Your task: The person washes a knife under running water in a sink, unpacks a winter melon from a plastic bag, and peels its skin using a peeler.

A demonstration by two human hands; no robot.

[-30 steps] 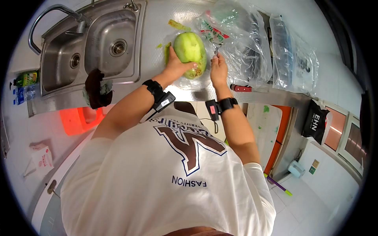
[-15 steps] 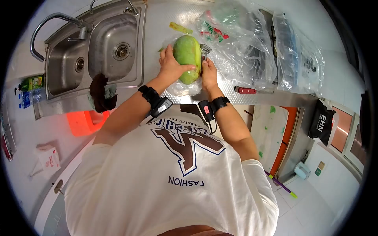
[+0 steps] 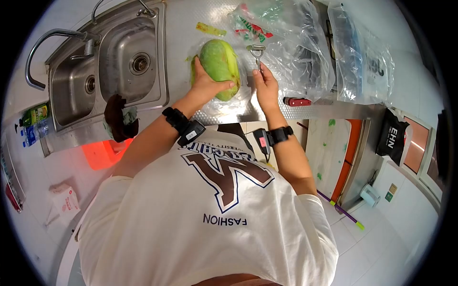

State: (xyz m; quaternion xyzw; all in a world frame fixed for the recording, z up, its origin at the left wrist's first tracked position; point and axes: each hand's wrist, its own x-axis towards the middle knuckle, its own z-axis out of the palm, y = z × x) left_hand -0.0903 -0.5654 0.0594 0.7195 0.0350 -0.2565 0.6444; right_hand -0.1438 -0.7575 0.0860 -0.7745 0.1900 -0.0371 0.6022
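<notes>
A large green mango (image 3: 215, 64) rests on a crumpled clear plastic bag (image 3: 235, 106) on the counter. A paler, peeled strip runs along its right side. My left hand (image 3: 206, 85) is closed around the mango's lower left, thumb across its near end. To the right of the fruit and apart from it, my right hand (image 3: 265, 83) grips the handle of a metal peeler (image 3: 257, 50), its blade head pointing away from me. A piece of peel (image 3: 210, 29) lies on the counter beyond the mango.
Clear plastic bags (image 3: 300, 52) spread over the counter at right, with a red-handled tool (image 3: 296, 101) near the front edge. A double steel sink (image 3: 163, 71) with a faucet is at left. A dark cloth (image 3: 114, 119) hangs over the sink's front edge.
My right hand has moved right with the peeler, away from the mango's side. The peeled strip now faces up more, and my left hand still holds the fruit.
</notes>
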